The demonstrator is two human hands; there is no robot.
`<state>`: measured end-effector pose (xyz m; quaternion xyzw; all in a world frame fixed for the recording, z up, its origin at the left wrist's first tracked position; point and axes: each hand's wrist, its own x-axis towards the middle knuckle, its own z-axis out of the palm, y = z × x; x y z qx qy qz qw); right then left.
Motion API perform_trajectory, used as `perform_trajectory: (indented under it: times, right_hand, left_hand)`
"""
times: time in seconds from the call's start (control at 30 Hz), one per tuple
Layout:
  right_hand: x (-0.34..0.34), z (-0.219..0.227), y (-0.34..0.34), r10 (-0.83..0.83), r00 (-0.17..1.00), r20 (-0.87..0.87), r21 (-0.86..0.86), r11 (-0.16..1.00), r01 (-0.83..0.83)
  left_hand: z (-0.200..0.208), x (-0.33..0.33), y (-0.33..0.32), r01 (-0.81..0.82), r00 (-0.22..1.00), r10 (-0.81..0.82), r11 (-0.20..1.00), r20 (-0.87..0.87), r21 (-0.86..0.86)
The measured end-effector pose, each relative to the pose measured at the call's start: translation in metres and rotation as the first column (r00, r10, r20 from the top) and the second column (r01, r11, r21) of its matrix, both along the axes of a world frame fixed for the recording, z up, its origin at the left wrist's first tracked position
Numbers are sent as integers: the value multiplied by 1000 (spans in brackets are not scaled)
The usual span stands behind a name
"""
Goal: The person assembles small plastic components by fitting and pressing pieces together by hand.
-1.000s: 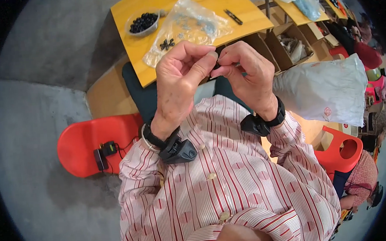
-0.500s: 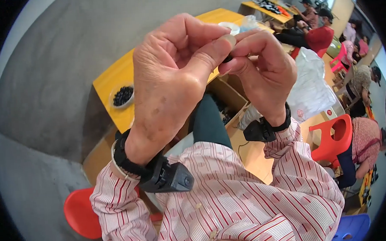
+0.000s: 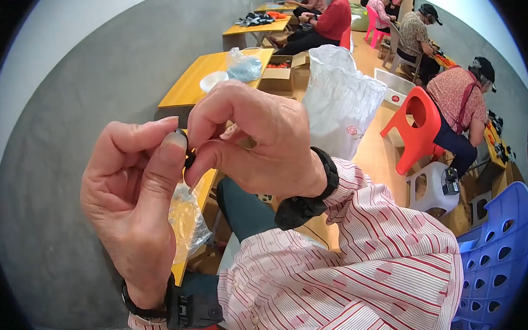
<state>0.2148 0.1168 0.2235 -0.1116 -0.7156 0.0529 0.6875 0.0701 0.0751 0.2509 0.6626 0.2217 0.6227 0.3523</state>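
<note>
1. One small black piece (image 3: pixel 189 159), mostly covered, raised between both hands' fingertips; long axis cannot be told
2. One left hand (image 3: pixel 134 210), thumb and fingers pinched closed on its left side
3. One right hand (image 3: pixel 260 141), thumb and forefinger closed at its right, equally near
4. One clear plastic bag (image 3: pixel 188 223), on yellow table (image 3: pixel 179 273) below

My long-sleeved cloth shirt (image 3: pixel 353 265) is white with red stripes and pink dots. My small rounded piece (image 3: pixel 189 159) is black.
</note>
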Motion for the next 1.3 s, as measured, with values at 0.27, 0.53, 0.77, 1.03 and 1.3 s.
perform_trajectory:
  times: [0.27,0.53,0.77,1.03,1.3]
  right_hand:
    - [19,3,-4,16,998,62,-6,1000,-16]
    - [1,2,-4,52,997,51,16,998,-53]
    - [-31,-11,8,149,988,50,-30,989,-147]
    - [-80,-79,24,367,928,61,-439,845,-305]
    - [-93,-112,24,498,863,83,-535,753,-383]
  left_hand:
    - [8,14,1,27,996,-22,998,-88,58]
    - [0,-2,-4,-54,994,62,994,-86,93]
    - [-22,-25,-9,-194,980,196,980,38,-42]
    - [-91,-57,-3,-275,918,346,908,194,-315]
    - [-129,-74,-10,-163,908,309,883,283,-440]
